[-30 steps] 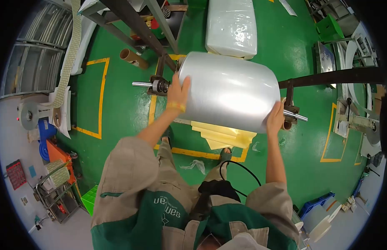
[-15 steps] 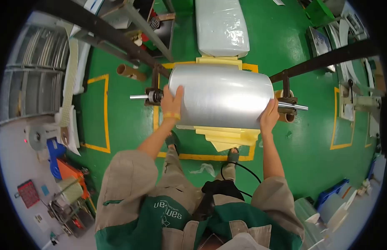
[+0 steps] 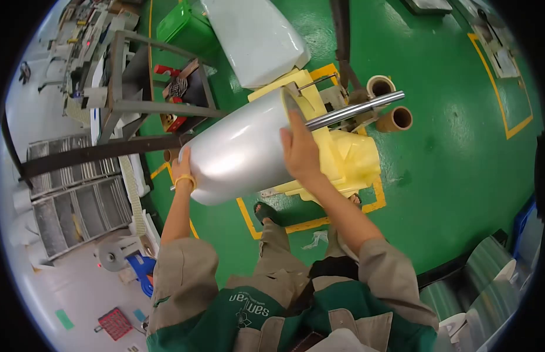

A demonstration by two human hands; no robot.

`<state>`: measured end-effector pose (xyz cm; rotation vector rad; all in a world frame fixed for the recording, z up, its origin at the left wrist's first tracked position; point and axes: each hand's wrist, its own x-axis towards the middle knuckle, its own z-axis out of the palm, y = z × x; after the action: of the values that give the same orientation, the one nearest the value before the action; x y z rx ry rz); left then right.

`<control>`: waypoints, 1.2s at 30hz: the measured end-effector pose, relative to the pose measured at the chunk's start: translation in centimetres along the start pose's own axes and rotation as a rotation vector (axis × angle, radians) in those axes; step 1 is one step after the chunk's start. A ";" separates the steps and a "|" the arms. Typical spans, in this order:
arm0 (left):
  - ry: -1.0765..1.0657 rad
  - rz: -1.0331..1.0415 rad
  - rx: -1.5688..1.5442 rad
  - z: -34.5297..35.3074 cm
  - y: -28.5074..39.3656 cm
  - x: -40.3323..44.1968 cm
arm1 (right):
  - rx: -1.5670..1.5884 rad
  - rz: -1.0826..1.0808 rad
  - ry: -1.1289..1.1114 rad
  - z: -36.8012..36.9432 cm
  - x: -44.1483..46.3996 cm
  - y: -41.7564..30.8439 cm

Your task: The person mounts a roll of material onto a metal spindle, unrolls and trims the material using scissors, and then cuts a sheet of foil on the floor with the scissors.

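Observation:
A large silvery film roll [image 3: 240, 146] hangs tilted in front of me, its right end higher in view. A steel shaft [image 3: 360, 110] sticks out of that right end, and a short tip shows at the left. My left hand [image 3: 183, 170], with a yellow band at the wrist, holds the roll's left end. Against the right end my right hand [image 3: 301, 149] is pressed, its fingers spread over the edge. Yellow sheeting [image 3: 343, 161] lies under and behind the roll.
A dark metal frame bar [image 3: 90, 154] runs in from the left, and another upright [image 3: 341, 35] stands behind. Cardboard tubes [image 3: 395, 119] are at the right. A white wrapped bale [image 3: 255, 41], a green bin [image 3: 187, 29] and a shelf rack [image 3: 161, 108] stand beyond.
The view has turned. The roll has gone from nearly level to tilted, with its right end away from the frame's support. Both hands are still on it, and more of the right shaft shows.

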<state>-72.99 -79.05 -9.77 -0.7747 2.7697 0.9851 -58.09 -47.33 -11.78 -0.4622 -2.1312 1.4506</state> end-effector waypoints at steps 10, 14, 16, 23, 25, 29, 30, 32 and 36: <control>0.103 0.064 -0.206 0.1 -2.3 -2.4 | 0.051 -0.177 0.060 -1.5 -2.0 2.4; 0.042 0.052 -0.153 -0.8 -3.8 -1.3 | 0.096 -0.250 0.011 -2.4 -2.9 3.6; -0.131 -0.011 -0.102 -1.3 -2.0 0.6 | 0.131 -0.308 -0.040 -2.5 -4.0 5.2; 0.237 0.123 -0.149 0.8 -2.5 -4.4 | 0.082 -0.058 -0.282 -3.4 -9.7 10.7; 0.242 0.149 -0.235 0.3 -4.1 -5.7 | 0.166 -0.146 -0.238 -4.0 -8.0 7.5; 0.150 0.150 -0.221 -0.3 -4.5 -4.6 | 0.137 -0.106 -0.210 -1.8 -0.2 1.5; 0.087 0.138 -0.248 -0.5 -4.3 -2.8 | 0.075 -0.028 -0.191 -0.8 1.5 0.5; 0.003 0.080 -0.111 -0.1 -2.2 0.8 | -0.045 0.107 -0.221 0.0 3.9 -0.8; 0.242 0.019 0.219 0.6 -0.8 -1.3 | -0.108 0.102 -0.167 0.6 3.0 -1.0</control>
<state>-71.45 -78.66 -10.36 -0.8858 3.0254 0.6106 -60.80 -46.53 -10.37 -0.5124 -2.3582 1.4800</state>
